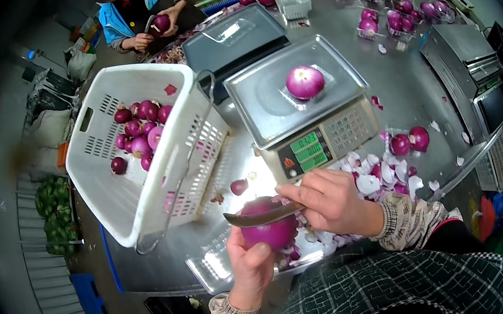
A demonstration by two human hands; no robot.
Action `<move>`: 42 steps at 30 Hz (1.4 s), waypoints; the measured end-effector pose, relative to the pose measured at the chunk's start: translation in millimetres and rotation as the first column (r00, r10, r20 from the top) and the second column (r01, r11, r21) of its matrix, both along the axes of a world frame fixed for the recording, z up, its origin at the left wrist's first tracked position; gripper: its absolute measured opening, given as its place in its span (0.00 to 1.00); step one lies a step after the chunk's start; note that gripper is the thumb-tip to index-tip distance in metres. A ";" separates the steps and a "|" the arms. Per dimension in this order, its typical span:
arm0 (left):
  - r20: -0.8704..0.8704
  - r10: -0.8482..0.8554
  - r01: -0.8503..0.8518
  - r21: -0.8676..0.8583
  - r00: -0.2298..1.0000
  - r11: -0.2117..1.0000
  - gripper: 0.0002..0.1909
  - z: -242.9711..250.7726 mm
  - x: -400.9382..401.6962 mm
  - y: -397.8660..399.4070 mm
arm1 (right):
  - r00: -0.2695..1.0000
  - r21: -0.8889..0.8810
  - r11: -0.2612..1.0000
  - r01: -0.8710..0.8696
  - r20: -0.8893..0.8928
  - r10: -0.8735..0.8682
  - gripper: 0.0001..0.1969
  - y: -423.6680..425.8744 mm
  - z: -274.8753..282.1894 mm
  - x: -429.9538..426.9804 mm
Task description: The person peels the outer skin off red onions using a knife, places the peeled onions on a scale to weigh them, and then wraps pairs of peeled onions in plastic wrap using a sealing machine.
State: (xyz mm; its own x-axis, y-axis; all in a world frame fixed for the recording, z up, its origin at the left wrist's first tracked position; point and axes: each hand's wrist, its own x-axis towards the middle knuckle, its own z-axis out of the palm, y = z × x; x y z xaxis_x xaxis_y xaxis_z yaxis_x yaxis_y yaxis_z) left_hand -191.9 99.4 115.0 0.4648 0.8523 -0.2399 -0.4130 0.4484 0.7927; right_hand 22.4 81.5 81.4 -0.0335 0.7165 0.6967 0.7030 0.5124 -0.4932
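My left hand (252, 264) holds a large red onion (271, 233) from below, near the table's front edge. In my right hand (333, 201) is a knife with a curved blade (264, 216), which lies across the upper side of that onion. Just beyond, a digital scale (321, 140) carries one peeled red onion (305, 82) on a small clear plastic tray on its metal pan. Loose onion skins (385, 177) are heaped to the right of my right hand and under both hands. A single piece of skin (239, 187) lies beyond the held onion.
At left stands a white plastic basket (146, 223) with red onions. Clear trays of onions (400, 23) sit at the back right, and two onions (410, 141) lie nearer. A grey machine (465, 76) stands at right. Across the table a person (148, 8) holds an onion and a tool.
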 end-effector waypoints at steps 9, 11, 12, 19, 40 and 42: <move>-0.297 0.083 -0.048 0.122 0.951 0.991 0.41 -36.3 15.4 -66.0 | 0.997 -0.379 0.925 0.040 -0.048 -0.063 0.16 -121.6 -77.0 65.6; -0.384 0.035 0.024 0.150 0.922 0.988 0.43 -29.6 33.5 -67.3 | 0.916 -0.457 0.876 -0.156 -0.398 -0.044 0.18 -117.0 -51.9 58.9; -0.451 0.038 0.064 0.209 0.892 0.976 0.47 -29.5 42.3 -72.1 | 0.863 -0.504 0.815 -0.285 -0.505 -0.010 0.19 -105.0 -29.8 59.1; -0.239 0.159 -0.123 0.159 0.958 0.980 0.29 -69.9 79.8 -102.6 | 0.349 -0.516 0.439 -0.736 -0.844 -0.407 0.19 -116.8 -43.9 58.2; -0.635 0.188 0.014 0.298 0.749 0.954 0.41 -41.2 54.4 -117.7 | 0.992 -0.519 0.852 0.070 -0.052 -0.113 0.11 -170.3 -107.3 120.6; -0.602 0.141 -0.006 0.221 0.786 0.975 0.40 -45.0 71.2 -114.0 | 0.959 -0.343 0.937 0.063 -0.240 -0.152 0.14 -140.2 -58.8 111.5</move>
State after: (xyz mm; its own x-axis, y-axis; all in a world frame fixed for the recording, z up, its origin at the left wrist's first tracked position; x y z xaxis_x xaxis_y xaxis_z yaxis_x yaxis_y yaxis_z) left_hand -120.7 -14.5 70.0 0.2115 0.9377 -0.2757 0.1628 0.2444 0.9559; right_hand 133.9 -58.7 22.6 0.2065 0.8950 0.3953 0.5693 0.2187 -0.7925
